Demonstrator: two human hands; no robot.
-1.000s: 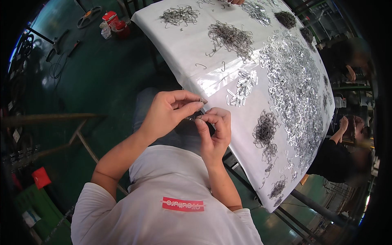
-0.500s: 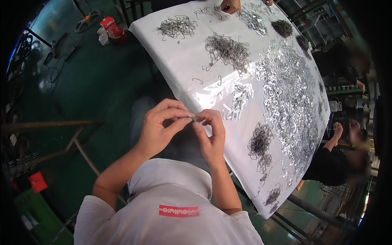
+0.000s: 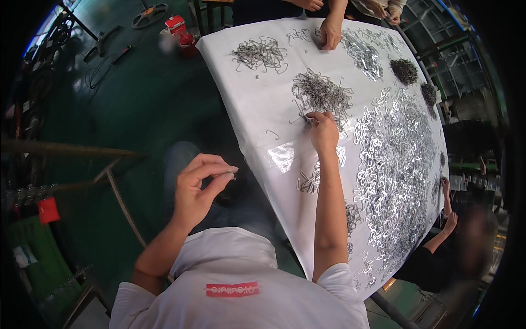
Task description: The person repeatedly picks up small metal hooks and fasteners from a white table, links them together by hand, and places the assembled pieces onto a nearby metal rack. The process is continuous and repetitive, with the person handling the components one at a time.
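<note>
My left hand (image 3: 200,183) is raised off the table's near left edge, closed in a pinch. A small metal piece (image 3: 232,173) shows at its fingertips, too small to make out its shape. My right hand (image 3: 324,132) reaches over the table, thumb and fingers drawn together at the near edge of a heap of grey wire hooks (image 3: 323,94). What its fingertips hold, if anything, is hidden. One loose hook (image 3: 272,134) lies to the left of that hand. Under my right forearm, partly covered, is a small group of shiny flat metal links (image 3: 309,182).
A large spread of shiny metal pieces (image 3: 392,175) covers the right side of the white-covered table (image 3: 235,104). Another hook heap (image 3: 259,53) lies far left, dark heaps (image 3: 404,72) far right. A co-worker's hand (image 3: 331,34) works at the far edge; other people stand around.
My right hand has parted from my left and moved forward to the hook heap. My left hand still pinches its small piece. The view has shifted, showing more of the people beyond the far edge.
</note>
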